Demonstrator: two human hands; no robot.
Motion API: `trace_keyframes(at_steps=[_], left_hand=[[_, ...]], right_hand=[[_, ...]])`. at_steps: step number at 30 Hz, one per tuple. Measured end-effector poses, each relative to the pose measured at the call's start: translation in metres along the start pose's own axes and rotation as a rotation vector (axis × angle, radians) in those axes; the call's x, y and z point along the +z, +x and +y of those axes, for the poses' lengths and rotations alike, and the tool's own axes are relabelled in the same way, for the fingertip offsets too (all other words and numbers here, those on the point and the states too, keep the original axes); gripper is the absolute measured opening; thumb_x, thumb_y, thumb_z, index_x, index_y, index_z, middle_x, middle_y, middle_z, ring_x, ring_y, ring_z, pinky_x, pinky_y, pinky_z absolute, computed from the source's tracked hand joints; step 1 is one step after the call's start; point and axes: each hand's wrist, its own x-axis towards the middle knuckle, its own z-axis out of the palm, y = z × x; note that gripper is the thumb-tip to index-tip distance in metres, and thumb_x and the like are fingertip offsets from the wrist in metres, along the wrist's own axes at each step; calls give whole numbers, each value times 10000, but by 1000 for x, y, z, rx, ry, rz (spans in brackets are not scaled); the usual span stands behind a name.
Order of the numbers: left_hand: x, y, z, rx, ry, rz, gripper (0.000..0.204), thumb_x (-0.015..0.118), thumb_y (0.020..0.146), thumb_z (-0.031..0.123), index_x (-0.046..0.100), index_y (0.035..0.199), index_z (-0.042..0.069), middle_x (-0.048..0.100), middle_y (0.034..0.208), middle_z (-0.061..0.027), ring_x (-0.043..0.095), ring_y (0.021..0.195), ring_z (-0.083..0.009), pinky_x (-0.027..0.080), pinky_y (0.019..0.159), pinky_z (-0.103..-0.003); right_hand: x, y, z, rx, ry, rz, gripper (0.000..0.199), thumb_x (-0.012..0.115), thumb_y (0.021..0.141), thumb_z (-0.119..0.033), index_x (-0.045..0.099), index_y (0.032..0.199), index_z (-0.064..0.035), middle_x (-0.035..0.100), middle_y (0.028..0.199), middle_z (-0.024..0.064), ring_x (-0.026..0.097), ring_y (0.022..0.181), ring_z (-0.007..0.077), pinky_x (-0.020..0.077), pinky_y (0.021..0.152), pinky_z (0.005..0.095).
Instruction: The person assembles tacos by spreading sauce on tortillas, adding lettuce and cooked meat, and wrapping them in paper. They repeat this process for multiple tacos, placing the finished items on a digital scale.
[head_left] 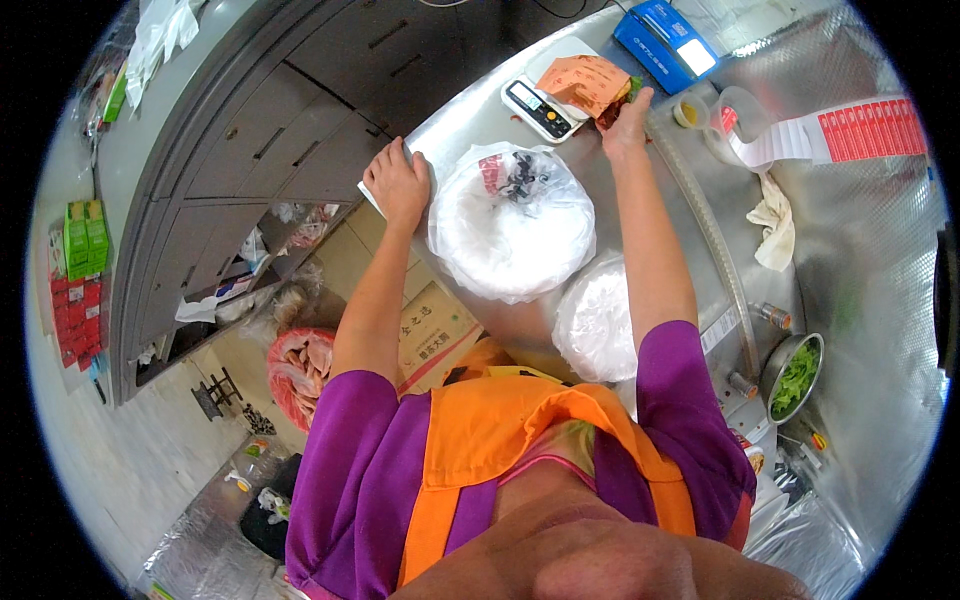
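At the far edge of the counter, my right hand (626,124) grips the near right end of a filled sandwich in an orange printed paper sleeve (586,84). Green leaf and reddish filling show at its open end. The sleeve is over a small white kitchen scale (541,108) with a dark display panel; I cannot tell whether it rests on it. My left hand (399,184) lies on the counter's left edge, fingers spread, holding nothing. Between my arms sits a large round bundle wrapped in clear plastic (512,222), with a second plastic-wrapped bundle (596,318) nearer me.
A blue device with a lit screen (668,44) stands behind the sleeve. Small plastic cups (690,111), a strip of red-and-white labels (868,132), a cloth (772,222) and a hose (715,235) lie to the right. A metal bowl of lettuce (796,378) is nearer me.
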Motion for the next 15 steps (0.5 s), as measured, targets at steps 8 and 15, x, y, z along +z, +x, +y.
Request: trace_keyframes(at_steps=[8, 15], left_hand=[[0, 0, -1, 10, -3, 10, 470, 539, 915, 335, 560, 1297, 62, 586, 1271, -137, 507, 1211, -300, 298, 1065, -449], [0, 0, -1, 11, 3, -4, 474, 518, 923, 346, 560, 1296, 57, 585, 1271, -144, 504, 1217, -305, 296, 1067, -451]], right_hand=[[-9, -11, -8, 51, 152, -106, 1143, 244, 845, -853, 149, 1514, 69, 307, 1533, 194, 345, 1385, 311, 229, 1166, 412], [-12, -15, -9, 100, 214, -36, 1132, 283, 845, -843, 167, 1509, 66, 296, 1525, 199, 351, 1361, 327, 251, 1153, 433]])
